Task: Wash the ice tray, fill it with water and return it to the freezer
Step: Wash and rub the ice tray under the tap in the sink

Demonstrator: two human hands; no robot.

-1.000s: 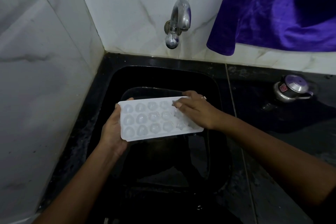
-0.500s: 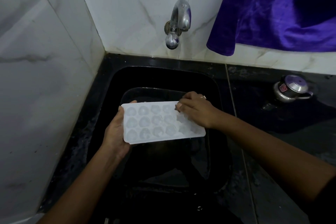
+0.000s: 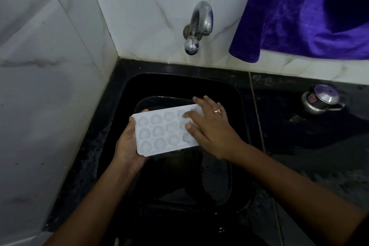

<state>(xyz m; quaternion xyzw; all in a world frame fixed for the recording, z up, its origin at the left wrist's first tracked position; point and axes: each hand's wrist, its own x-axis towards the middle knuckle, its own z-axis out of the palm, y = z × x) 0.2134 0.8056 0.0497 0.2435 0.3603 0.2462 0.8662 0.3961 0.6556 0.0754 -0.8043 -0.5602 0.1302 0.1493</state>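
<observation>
While I look down from my head camera, the white ice tray [image 3: 159, 132] sits in my hands above the black sink [image 3: 179, 82], its cups facing up and its long side running left to right, slightly tilted. My left hand [image 3: 125, 146] grips the tray's left short end, thumb along the edge and fingers curled underneath, with one fingertip showing at the far side. My right hand [image 3: 211, 130] lies on the tray's right part with the fingers straight and spread over the cups, holding nothing; a ring [image 3: 217, 111] shows on one finger. The metal tap [image 3: 197, 26] juts from the white tiled wall [image 3: 50, 66] behind the sink. A purple cloth [image 3: 309, 16] hangs at the upper right. On the dark counter [image 3: 299, 146] to the right, well apart from the tray, stands a small metal pot [image 3: 321, 100]
</observation>
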